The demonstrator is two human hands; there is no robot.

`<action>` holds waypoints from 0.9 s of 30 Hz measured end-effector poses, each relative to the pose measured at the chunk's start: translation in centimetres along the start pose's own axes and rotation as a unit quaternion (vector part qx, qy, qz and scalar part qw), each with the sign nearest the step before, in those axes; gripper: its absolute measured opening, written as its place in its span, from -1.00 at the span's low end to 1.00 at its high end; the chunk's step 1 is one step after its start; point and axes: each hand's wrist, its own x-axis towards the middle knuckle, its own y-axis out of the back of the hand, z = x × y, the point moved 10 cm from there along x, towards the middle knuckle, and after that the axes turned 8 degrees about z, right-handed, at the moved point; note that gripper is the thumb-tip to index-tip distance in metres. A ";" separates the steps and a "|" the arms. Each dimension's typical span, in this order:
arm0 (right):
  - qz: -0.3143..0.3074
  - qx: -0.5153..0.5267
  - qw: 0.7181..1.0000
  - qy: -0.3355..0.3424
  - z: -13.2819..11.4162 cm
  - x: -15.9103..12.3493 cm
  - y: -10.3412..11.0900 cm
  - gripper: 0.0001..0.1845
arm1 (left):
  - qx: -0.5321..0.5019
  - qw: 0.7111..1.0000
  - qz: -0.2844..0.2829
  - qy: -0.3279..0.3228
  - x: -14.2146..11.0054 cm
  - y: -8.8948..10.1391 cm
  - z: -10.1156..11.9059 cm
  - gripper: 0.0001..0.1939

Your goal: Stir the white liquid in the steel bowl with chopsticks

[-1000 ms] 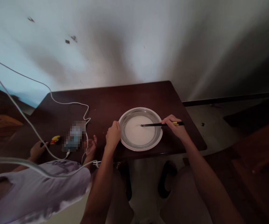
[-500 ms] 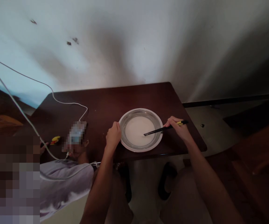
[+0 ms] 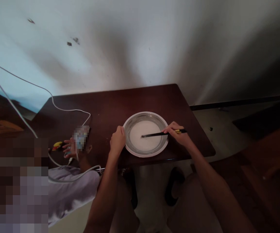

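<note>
A dark brown wooden counter [image 3: 110, 106] stands against the pale wall. Near its front edge, toward the right, sits a shallow metal bowl [image 3: 130, 124] of white liquid. On the left side a white cable [image 3: 67, 110] loops across the top, with a small yellow object [image 3: 57, 146] near the left front corner.

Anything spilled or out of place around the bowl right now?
No spill shows. The white liquid sits inside the bowl, none on the table. One oddity: a white cable trails loose across the table's left side.
</note>
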 end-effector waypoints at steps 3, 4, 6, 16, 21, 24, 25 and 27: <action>0.064 -0.028 0.998 0.010 0.0 0.2 1.3 -0.75 | -0.001 1.000 -0.003 0.001 0.0 -0.1 0.0 -0.60; 0.089 -0.025 0.996 0.002 0.2 0.3 2.0 -0.72 | -0.002 1.000 -0.005 0.002 0.1 -0.1 0.0 -0.61; 0.104 -0.002 0.994 -0.020 0.6 0.3 2.7 -0.65 | -0.002 1.000 -0.007 0.004 0.1 -0.2 0.0 -0.61; 0.074 0.003 0.997 -0.021 0.8 0.1 2.0 -0.73 | -0.003 1.000 -0.002 0.002 0.0 -0.2 -0.1 -0.61; 0.000 0.027 0.999 -0.039 0.7 -0.2 0.2 -0.70 | -0.003 1.000 -0.003 0.000 -0.1 -0.1 0.0 -0.61; -0.003 -0.002 1.000 -0.001 0.0 -0.1 -0.3 -0.78 | -0.005 1.000 0.002 -0.001 -0.1 -0.1 -0.1 -0.61; 0.019 -0.007 1.000 0.002 0.0 0.0 0.1 -0.78 | -0.006 1.000 0.003 -0.002 0.0 -0.1 -0.1 -0.61; 0.063 0.001 0.998 -0.013 0.5 0.1 1.4 -0.73 | -0.012 1.000 0.007 -0.007 0.0 -0.2 0.0 -0.62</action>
